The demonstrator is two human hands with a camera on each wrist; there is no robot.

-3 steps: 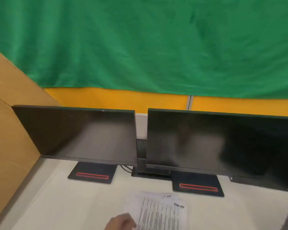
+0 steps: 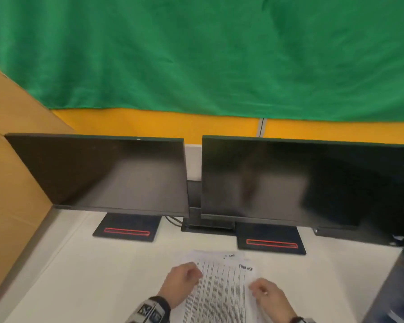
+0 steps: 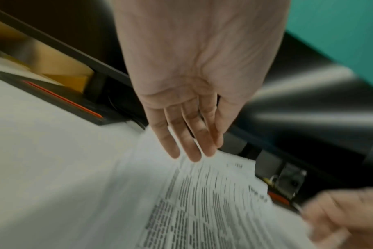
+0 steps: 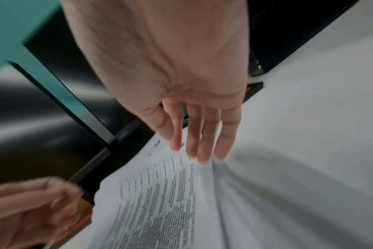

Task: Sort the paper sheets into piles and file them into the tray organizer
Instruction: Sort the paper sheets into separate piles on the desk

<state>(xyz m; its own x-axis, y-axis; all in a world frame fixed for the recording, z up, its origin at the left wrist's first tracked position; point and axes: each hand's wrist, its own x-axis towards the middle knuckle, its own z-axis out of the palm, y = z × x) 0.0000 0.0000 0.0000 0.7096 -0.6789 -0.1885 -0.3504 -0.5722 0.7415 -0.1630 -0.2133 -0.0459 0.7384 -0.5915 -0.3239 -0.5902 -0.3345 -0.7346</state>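
A stack of printed paper sheets point(image 2: 222, 290) lies on the white desk point(image 2: 98, 280) in front of two monitors. My left hand point(image 2: 183, 279) is at the stack's left edge. In the left wrist view its fingers point(image 3: 189, 148) are straight, with the tips touching the paper point(image 3: 202, 202). My right hand point(image 2: 264, 291) is at the right edge. In the right wrist view its fingertips point(image 4: 202, 155) meet the paper point(image 4: 160, 202), which rises up to them in a fold. Both thumbs are hidden. All the views are blurred.
Two dark monitors point(image 2: 107, 173) point(image 2: 289, 183) stand on black bases with red stripes point(image 2: 126, 230) just behind the paper. A cardboard panel point(image 2: 9, 171) walls the left side. A dark, tray-like object point(image 2: 397, 294) is cut off at the right edge.
The head view has tipped down a little, so both hands now show at the paper, where only the left knuckles showed before. The stack lies in the same place.
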